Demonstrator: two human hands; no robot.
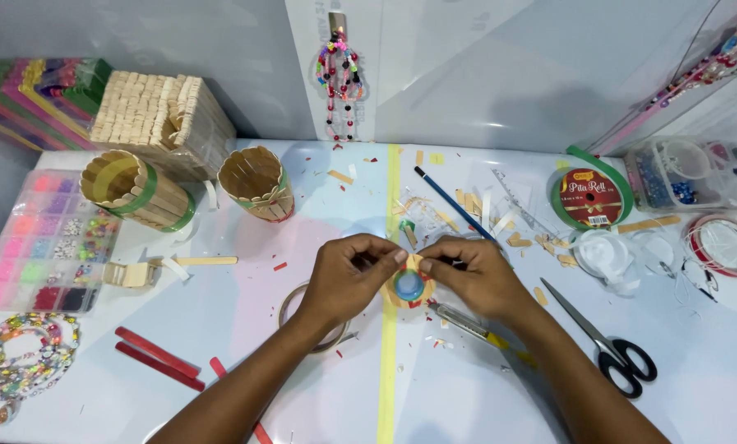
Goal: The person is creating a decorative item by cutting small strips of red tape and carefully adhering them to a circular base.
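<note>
White tabletop; both hands' fingers (399, 256) pinch the small round craft piece (408, 284), opening facing up.

White table (220, 370), yellow tape line (387, 362); pale glossy wall (508, 74).

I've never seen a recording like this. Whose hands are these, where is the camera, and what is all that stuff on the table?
There is no machine here: a person wears a camera on the head, so the one picture looks down at their own two bare hands. The left hand and right hand meet at the middle of a white table and together pinch a small round craft piece, blue in the middle with a wooden edge; what exactly it is cannot be told. Around them lie black-handled scissors, red wooden sticks, two cups made of wooden sticks, a box of coloured beads, a green ribbon roll and a tape ring under the left wrist.
</note>
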